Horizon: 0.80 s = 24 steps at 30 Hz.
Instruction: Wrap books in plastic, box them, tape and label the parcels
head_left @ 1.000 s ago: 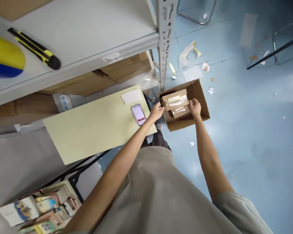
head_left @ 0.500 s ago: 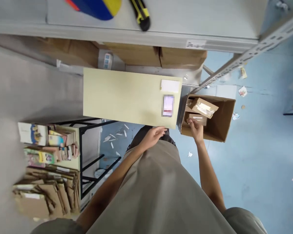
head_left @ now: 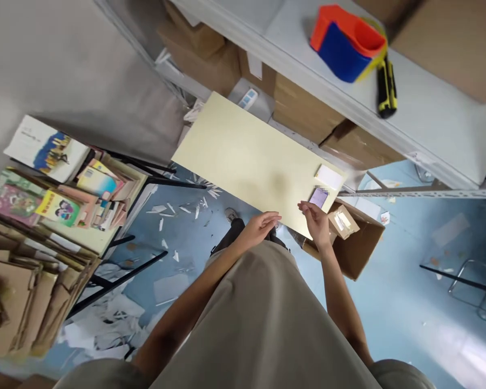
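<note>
My left hand [head_left: 261,228] is at the front edge of the pale yellow table [head_left: 243,151], its fingers stretched out and nothing in them. Over the table's right end, my right hand [head_left: 317,223] hovers with loosely bent fingers; I see nothing held. Just beyond its fingertips lies a phone [head_left: 318,198] with a lit, partly blurred screen. A white rectangular item [head_left: 329,176] rests beside the phone. Right of my right hand, an open cardboard box [head_left: 360,243] stands below the table with a taped small carton [head_left: 343,221] inside.
A grey shelf [head_left: 291,32] above the table carries a tape dispenser [head_left: 344,48] and a box cutter [head_left: 386,89]. Cardboard boxes [head_left: 303,108] fill the level below. Books [head_left: 60,208] and flattened cartons [head_left: 20,292] crowd a rack on the left. Paper scraps [head_left: 109,319] litter the floor.
My right hand has come out of the cardboard box, leftward to the table's right end, without a visible item. The view has turned to the left. My left hand has stayed near the table edge.
</note>
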Available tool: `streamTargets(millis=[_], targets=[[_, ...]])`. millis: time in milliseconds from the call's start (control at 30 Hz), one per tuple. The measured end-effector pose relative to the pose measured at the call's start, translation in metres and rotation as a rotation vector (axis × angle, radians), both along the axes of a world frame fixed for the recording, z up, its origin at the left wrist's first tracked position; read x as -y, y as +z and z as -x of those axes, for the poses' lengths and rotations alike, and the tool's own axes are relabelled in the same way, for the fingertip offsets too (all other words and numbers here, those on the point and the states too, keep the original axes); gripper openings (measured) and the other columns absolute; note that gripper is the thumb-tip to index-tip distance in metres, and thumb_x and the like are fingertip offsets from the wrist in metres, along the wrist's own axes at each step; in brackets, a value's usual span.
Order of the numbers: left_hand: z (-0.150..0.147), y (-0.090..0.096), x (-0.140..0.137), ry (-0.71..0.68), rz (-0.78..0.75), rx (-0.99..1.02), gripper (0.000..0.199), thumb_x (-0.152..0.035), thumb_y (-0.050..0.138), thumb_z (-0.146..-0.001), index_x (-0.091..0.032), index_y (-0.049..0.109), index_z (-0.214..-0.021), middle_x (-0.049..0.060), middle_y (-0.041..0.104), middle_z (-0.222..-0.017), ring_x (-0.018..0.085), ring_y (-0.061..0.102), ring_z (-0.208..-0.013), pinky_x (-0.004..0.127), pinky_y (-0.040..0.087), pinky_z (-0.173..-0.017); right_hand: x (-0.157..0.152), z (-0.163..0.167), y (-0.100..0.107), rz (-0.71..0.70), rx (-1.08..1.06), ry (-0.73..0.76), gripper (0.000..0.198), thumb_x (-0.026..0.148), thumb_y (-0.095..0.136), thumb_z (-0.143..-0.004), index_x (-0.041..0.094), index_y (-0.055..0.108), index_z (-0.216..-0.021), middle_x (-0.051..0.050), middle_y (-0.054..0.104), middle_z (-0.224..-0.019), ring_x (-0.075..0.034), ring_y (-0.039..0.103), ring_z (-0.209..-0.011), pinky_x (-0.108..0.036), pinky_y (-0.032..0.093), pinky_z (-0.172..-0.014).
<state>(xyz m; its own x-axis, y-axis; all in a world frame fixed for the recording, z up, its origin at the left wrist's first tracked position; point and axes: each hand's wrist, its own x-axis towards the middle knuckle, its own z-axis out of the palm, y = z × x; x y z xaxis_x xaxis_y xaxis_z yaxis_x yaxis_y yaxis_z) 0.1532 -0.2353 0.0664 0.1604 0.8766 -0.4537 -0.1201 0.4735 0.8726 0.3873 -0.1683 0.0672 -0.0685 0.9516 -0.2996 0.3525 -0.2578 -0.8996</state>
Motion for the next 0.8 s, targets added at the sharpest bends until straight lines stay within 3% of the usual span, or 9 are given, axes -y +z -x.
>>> streamTargets(millis=[233, 400, 600, 800], targets=[[0.146, 0.009, 0.003, 0.318, -0.059, 0.026, 0.058, -0.068, 0.073, -0.096, -0.021, 0.075, -0.13, 0.017, 0.08, -0.137, 0.033, 0.076, -0.131, 0.049, 0.058, -0.119, -0.011, 0.156, 0.018, -0.007, 0.019, 0.191, 0.052, 0.07, 0.065, -0.101, 0.024, 0.081, -0.119, -0.016, 0.086, -0.12, -0.034, 0.082, -0.115, -0.054, 0.064, -0.108], [0.235, 0.001, 0.024, 0.511, -0.025, 0.014, 0.058, -0.068, 0.073, -0.094, -0.02, 0.076, -0.128, 0.017, 0.081, -0.134, 0.032, 0.078, -0.127, 0.05, 0.059, -0.118, -0.02, 0.256, 0.02, 0.0, 0.03, 0.351, 0.049, 0.069, 0.065, -0.101, 0.025, 0.081, -0.117, -0.014, 0.086, -0.12, -0.033, 0.082, -0.114, -0.053, 0.064, -0.107], [0.307, -0.015, 0.038, 0.707, 0.022, -0.027, 0.066, -0.075, 0.074, -0.091, -0.019, 0.077, -0.125, 0.018, 0.083, -0.128, 0.033, 0.08, -0.119, 0.052, 0.061, -0.114, -0.035, 0.335, 0.021, 0.059, 0.071, 0.532, 0.048, 0.069, 0.067, -0.1, 0.026, 0.082, -0.114, -0.013, 0.087, -0.116, -0.033, 0.083, -0.112, -0.052, 0.065, -0.107], [0.358, -0.018, 0.034, 0.881, 0.042, -0.029, 0.076, -0.083, 0.082, -0.08, -0.02, 0.078, -0.121, 0.017, 0.084, -0.125, 0.035, 0.08, -0.117, 0.054, 0.059, -0.113, -0.063, 0.398, 0.003, 0.116, 0.056, 0.713, 0.05, 0.071, 0.067, -0.098, 0.025, 0.082, -0.113, -0.012, 0.087, -0.113, -0.032, 0.083, -0.111, -0.05, 0.066, -0.106]])
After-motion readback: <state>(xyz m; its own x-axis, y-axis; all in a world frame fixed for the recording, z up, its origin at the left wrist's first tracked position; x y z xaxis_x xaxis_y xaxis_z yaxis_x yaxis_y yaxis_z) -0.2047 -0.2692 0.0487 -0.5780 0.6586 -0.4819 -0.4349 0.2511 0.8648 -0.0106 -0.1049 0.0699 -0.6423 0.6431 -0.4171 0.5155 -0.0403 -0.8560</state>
